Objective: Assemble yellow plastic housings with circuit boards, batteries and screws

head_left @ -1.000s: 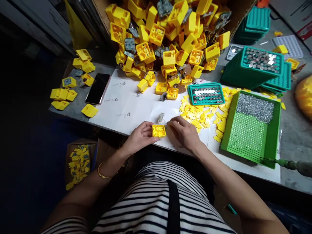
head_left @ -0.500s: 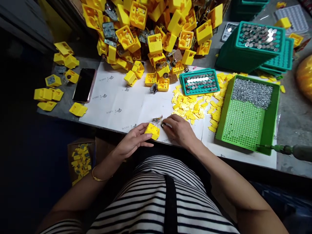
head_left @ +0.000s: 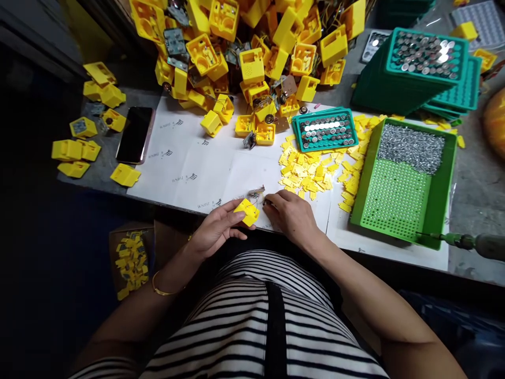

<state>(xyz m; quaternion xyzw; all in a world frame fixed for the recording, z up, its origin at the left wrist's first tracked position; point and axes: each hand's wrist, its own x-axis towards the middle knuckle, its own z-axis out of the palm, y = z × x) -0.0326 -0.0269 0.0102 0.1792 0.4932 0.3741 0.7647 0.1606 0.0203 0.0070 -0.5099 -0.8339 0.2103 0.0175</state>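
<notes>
While the left hand (head_left: 215, 229) grips one yellow housing (head_left: 246, 211), the right hand (head_left: 290, 215) pinches its wires (head_left: 258, 193).

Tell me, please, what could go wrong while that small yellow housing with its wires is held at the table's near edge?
The yellow housing is pinched by the left hand right at the table edge, so it could slip into the lap. The thin wires by the right hand might snag or tear. The loose yellow pile behind could slide forward.
</notes>
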